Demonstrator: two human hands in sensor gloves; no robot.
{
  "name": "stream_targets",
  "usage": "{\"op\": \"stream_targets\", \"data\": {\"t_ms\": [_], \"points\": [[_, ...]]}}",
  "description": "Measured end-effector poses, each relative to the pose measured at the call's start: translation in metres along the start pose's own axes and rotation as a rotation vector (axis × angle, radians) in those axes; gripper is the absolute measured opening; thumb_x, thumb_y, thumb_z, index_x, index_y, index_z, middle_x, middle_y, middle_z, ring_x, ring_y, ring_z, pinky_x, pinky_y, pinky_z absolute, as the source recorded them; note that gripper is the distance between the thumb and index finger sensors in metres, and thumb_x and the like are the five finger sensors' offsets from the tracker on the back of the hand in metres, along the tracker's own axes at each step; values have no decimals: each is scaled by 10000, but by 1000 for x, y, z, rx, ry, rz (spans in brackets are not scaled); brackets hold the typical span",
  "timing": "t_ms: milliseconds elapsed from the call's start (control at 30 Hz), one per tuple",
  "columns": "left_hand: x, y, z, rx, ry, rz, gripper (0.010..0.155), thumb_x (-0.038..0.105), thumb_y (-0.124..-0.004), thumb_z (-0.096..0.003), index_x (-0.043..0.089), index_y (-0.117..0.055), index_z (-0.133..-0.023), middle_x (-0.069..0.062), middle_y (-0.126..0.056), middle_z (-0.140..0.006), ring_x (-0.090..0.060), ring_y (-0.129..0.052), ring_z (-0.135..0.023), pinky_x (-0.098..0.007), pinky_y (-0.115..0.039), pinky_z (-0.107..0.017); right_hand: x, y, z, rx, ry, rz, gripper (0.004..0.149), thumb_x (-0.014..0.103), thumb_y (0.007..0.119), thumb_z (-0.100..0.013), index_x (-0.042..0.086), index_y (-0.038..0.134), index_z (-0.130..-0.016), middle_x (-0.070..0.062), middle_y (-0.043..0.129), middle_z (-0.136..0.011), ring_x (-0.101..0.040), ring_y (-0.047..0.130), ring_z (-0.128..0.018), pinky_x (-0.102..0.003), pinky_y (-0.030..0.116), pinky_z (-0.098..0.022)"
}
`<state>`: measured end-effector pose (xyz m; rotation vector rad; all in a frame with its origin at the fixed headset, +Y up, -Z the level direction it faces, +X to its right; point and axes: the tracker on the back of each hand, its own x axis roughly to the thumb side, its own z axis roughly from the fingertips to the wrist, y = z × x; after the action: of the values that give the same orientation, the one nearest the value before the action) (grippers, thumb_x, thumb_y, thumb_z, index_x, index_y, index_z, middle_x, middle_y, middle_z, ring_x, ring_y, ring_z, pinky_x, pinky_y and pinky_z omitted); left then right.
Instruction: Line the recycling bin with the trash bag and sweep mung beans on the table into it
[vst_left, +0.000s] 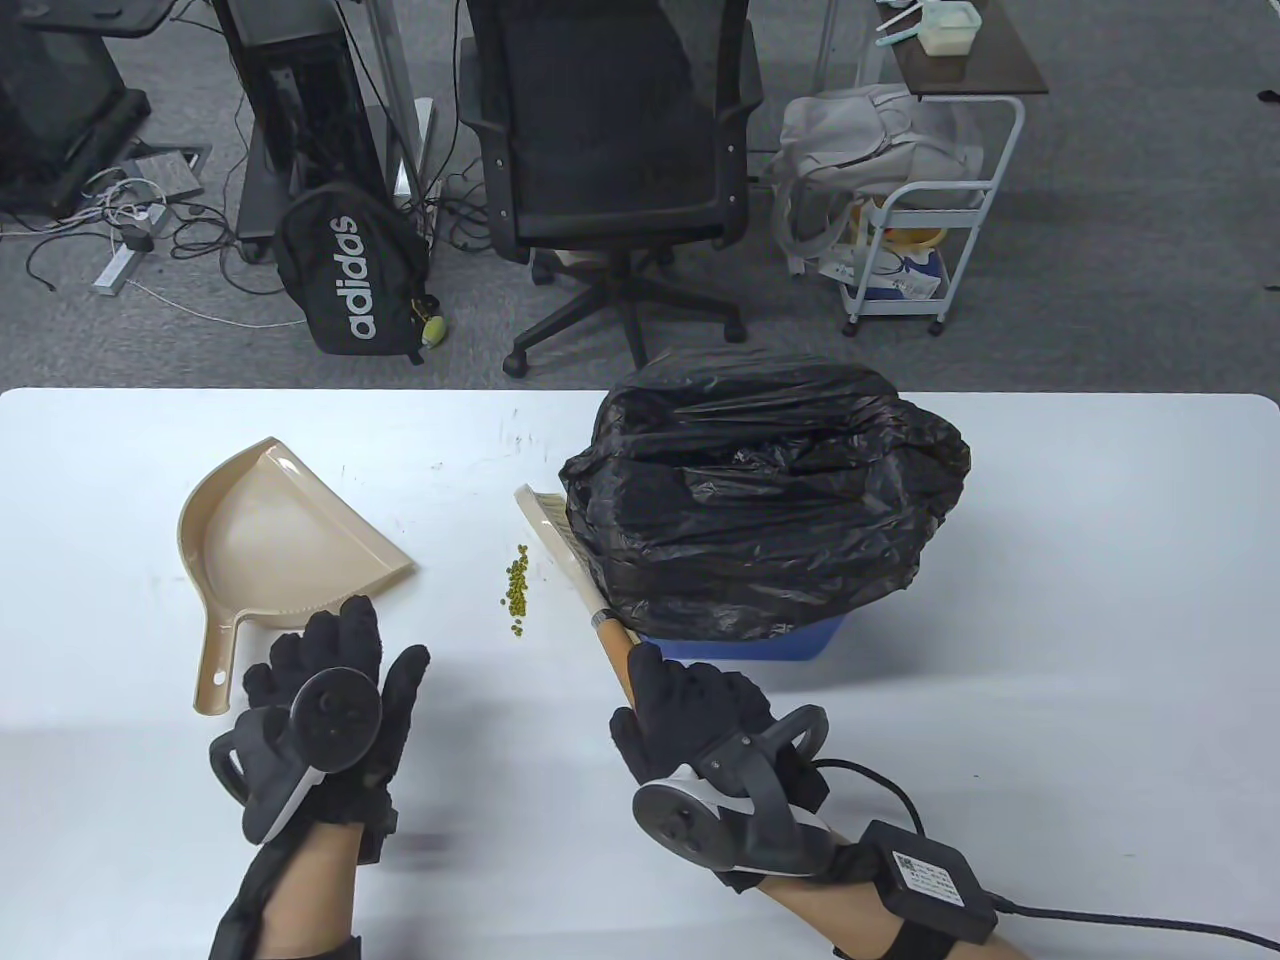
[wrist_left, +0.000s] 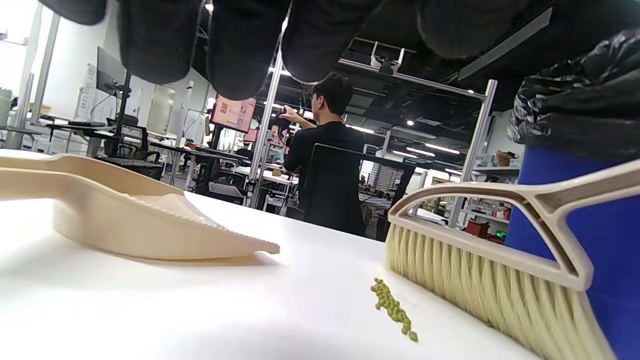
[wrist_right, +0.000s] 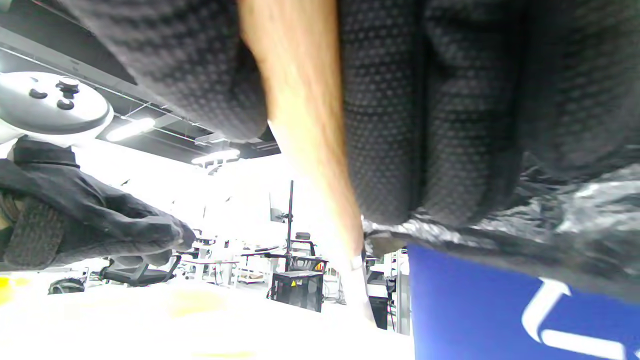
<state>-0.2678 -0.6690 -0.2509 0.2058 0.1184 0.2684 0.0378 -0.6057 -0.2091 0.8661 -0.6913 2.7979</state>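
The recycling bin (vst_left: 790, 640) stands on the table (vst_left: 1050, 620) right of centre, its blue wall showing only at the near edge under the black trash bag (vst_left: 760, 490) that is draped over its top and down its sides. The lining step looks done, though the bag's mouth is crumpled and I cannot tell how open it is.

The sweeping step is now in hand. The right hand (vst_left: 700, 715) is curled round the wooden handle of the brush (vst_left: 580, 570), which lies just left of the bin with its head pointing to the far side; the left wrist view shows the bristles down on the table. The mung beans (vst_left: 516, 592) sit in a small cluster just left of the brush head, close to the bristles but not touching them.

The dustpan (vst_left: 280, 540) lies further left, mouth facing right toward the beans, handle pointing near. The left hand (vst_left: 330, 690) hovers just near of it with fingers extended, gripping nothing.

Next, the left hand probably needs to take the dustpan handle and set the pan's lip flat beside the beans, while the right drags the brush leftward. The beans are round and will likely roll, so short strokes suit.
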Motion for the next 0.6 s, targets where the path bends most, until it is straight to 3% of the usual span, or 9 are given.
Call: {"op": "stream_targets", "data": {"t_ms": [600], "points": [[-10,3,3,-11,29,78,810,557,-676,-527,19,-668,-1132,-356,-710,-1088,-741,-644,-930,-850,-463,-650,-5,7,-7,-90,33,-162,603,347,833,-485,-158,895,-808,-271,1070,-539,-455,1096,-434,-570,910,-298]]}}
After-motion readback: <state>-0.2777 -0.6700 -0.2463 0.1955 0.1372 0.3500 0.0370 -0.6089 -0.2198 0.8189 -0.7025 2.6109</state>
